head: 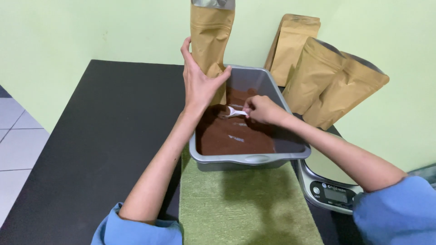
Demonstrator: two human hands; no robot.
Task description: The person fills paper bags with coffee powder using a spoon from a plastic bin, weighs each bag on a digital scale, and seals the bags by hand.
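Note:
My left hand (200, 81) grips a tall brown paper pouch (210, 34) and holds it upright over the far left of a grey tub (254, 159). Brown powder (231, 134) fills most of the tub. My right hand (263, 110) pinches the handle of a small white scoop (234, 112), whose bowl rests in the powder just below the pouch.
Three more brown pouches (318, 77) lean against the green wall behind the tub. A digital scale (329, 188) sits at the right, partly under my right arm. The tub stands on a green mat (245, 208) laid over a black table (100, 145). Tiled floor lies to the left.

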